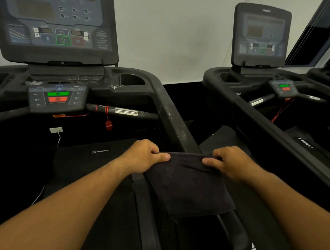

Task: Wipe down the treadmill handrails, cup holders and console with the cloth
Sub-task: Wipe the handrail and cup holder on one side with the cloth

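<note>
A dark cloth (188,183) hangs draped over the near end of the treadmill's right handrail (172,115), which is black and speckled with white marks. My left hand (144,156) grips the cloth's upper left edge and my right hand (232,162) grips its upper right edge, thumbs facing each other. The console (55,25) with its buttons stands at the upper left. A cup holder (132,79) sits right of it. Below the console lies a small control panel (57,96) with green and red buttons.
A red safety clip (108,123) dangles from the short grip bar (123,111). A second treadmill (260,36) stands close on the right, with a narrow dark gap between the two. A white wall is behind.
</note>
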`<action>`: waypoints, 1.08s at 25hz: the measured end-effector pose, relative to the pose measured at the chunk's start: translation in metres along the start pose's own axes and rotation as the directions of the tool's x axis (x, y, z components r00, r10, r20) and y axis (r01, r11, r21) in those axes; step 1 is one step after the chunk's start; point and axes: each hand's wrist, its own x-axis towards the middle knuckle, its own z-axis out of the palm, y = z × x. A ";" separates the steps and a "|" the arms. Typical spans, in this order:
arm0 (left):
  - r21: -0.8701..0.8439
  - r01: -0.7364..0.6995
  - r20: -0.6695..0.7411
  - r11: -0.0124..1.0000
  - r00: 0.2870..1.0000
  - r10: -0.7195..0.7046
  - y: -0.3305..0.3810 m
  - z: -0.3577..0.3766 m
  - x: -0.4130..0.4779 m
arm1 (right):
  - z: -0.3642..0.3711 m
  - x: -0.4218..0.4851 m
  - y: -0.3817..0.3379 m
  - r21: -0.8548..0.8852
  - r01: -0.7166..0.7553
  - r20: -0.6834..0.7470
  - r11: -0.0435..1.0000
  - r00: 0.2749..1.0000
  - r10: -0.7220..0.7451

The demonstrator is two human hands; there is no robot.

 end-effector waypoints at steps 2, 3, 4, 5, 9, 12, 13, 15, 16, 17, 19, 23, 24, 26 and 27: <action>-0.019 0.018 -0.066 1.000 0.998 -0.019 0.003 -0.010 0.002 | -0.007 0.004 -0.017 0.041 0.001 -0.063 0.999 0.998 0.002; -0.072 0.023 -0.105 0.997 0.994 -0.031 0.006 -0.014 0.003 | -0.010 0.006 -0.028 0.091 -0.001 -0.109 0.996 0.994 0.011; -0.156 0.019 -0.125 0.988 0.991 -0.039 0.009 -0.020 0.004 | -0.013 0.010 -0.041 0.168 -0.014 -0.145 0.986 0.989 0.039; -0.262 0.012 -0.123 0.965 0.991 -0.046 0.012 -0.025 0.004 | -0.016 0.013 -0.054 0.272 -0.032 -0.166 0.962 0.983 0.079; -0.548 -0.051 -0.131 0.835 0.991 -0.025 0.019 -0.040 -0.001 | -0.020 0.021 -0.097 0.755 -0.076 -0.059 0.652 0.981 0.183; -0.525 -0.173 -0.174 0.834 0.980 0.094 0.016 -0.043 -0.002 | -0.019 0.025 -0.119 0.939 -0.112 0.075 0.324 0.989 0.125; -0.494 -0.205 -0.175 0.845 0.975 0.135 0.015 -0.044 -0.003 | -0.020 0.026 -0.125 0.963 -0.128 0.105 0.239 0.989 0.107; -0.395 -0.242 -0.170 0.886 0.967 0.189 0.013 -0.047 -0.010 | -0.022 0.028 -0.135 0.976 -0.152 0.140 0.155 0.986 0.087; -0.351 -0.252 -0.169 0.902 0.964 0.203 0.012 -0.049 -0.013 | -0.023 0.029 -0.138 0.974 -0.159 0.146 0.161 0.986 0.085; -0.313 -0.261 -0.168 0.913 0.962 0.217 0.012 -0.050 -0.017 | -0.024 0.030 -0.140 0.970 -0.168 0.155 0.178 0.984 0.084; -0.205 -0.276 -0.175 0.939 0.954 0.242 0.011 -0.052 -0.024 | -0.025 0.032 -0.144 0.964 -0.184 0.171 0.192 0.982 0.083; 0.180 -0.299 -0.277 0.937 0.899 0.340 0.014 -0.051 -0.026 | -0.030 0.034 -0.144 0.966 -0.189 0.177 0.179 0.981 0.079; 0.234 -0.304 -0.299 0.924 0.881 0.366 0.015 -0.052 -0.024 | -0.032 0.034 -0.144 0.964 -0.174 0.162 0.202 0.984 0.074; 0.287 -0.301 -0.308 0.909 0.870 0.385 0.016 -0.056 -0.021 | -0.033 0.035 -0.141 0.938 -0.135 0.120 0.318 0.991 0.066; 0.298 -0.295 -0.299 0.908 0.874 0.383 0.015 -0.058 -0.019 | -0.034 0.036 -0.138 0.905 -0.111 0.096 0.410 0.994 0.058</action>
